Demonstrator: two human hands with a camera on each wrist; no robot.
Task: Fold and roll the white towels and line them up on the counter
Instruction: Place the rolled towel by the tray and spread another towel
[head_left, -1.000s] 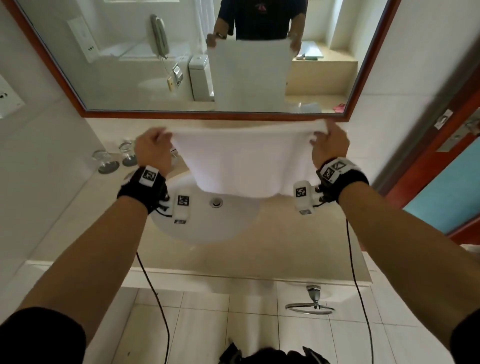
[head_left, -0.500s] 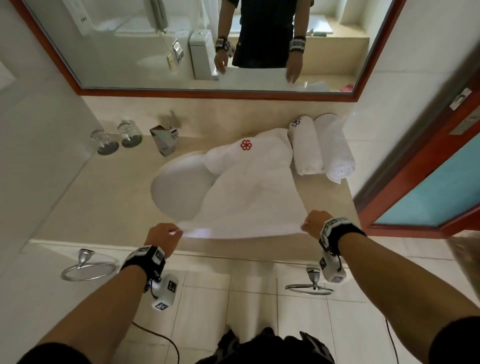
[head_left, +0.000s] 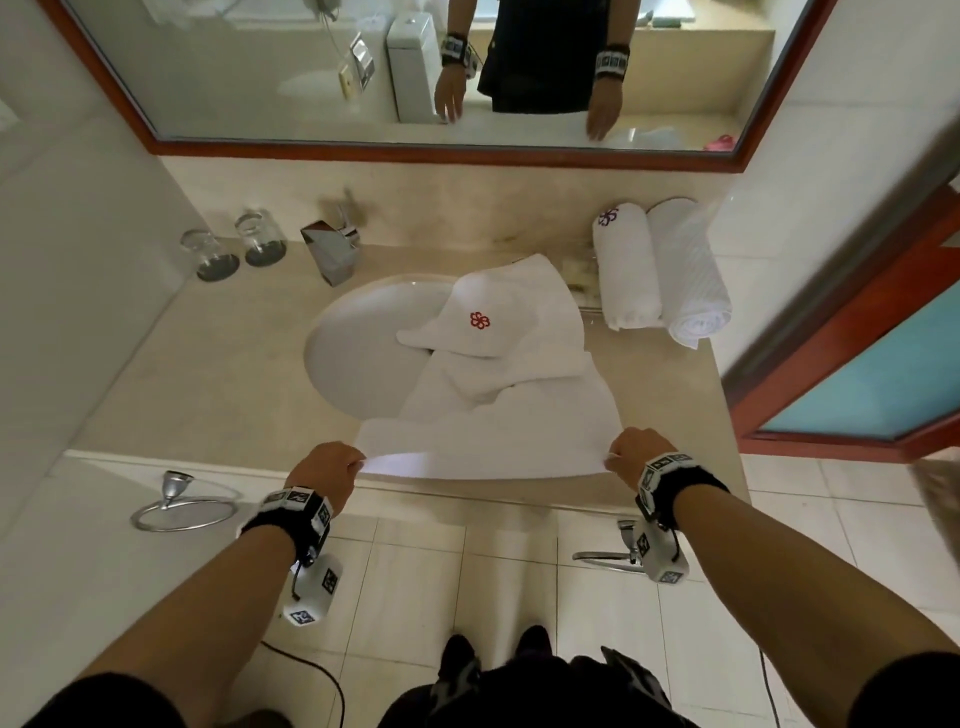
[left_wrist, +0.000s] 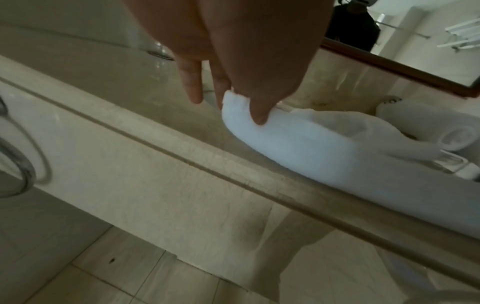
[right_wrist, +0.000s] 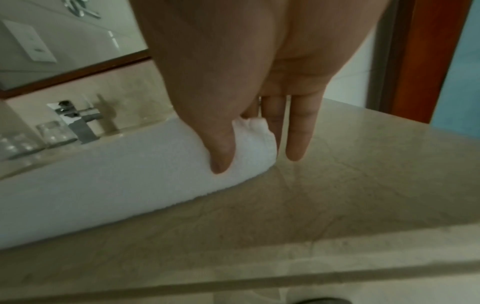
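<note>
A white towel (head_left: 498, 436) lies spread over the beige counter (head_left: 197, 374) and partly over the sink (head_left: 358, 353); its far part is bunched. My left hand (head_left: 332, 467) pinches its near left corner (left_wrist: 233, 102) between thumb and fingers at the counter's front edge. My right hand (head_left: 636, 454) pinches the near right corner (right_wrist: 252, 131) the same way. A second white towel with a red flower mark (head_left: 478, 322) lies crumpled on the far end. Two rolled white towels (head_left: 660, 270) lie side by side at the back right of the counter.
A chrome faucet (head_left: 330, 249) stands behind the sink, with two upturned glasses (head_left: 234, 249) to its left. A mirror (head_left: 415, 78) hangs above. A red-framed door (head_left: 857, 374) is at the right. Towel rings (head_left: 176, 512) hang below the counter front.
I lowered the towel from held up before the mirror onto the counter, drawing its near edge to the front edge. The far part and the marked towel have crumpled further over the sink.
</note>
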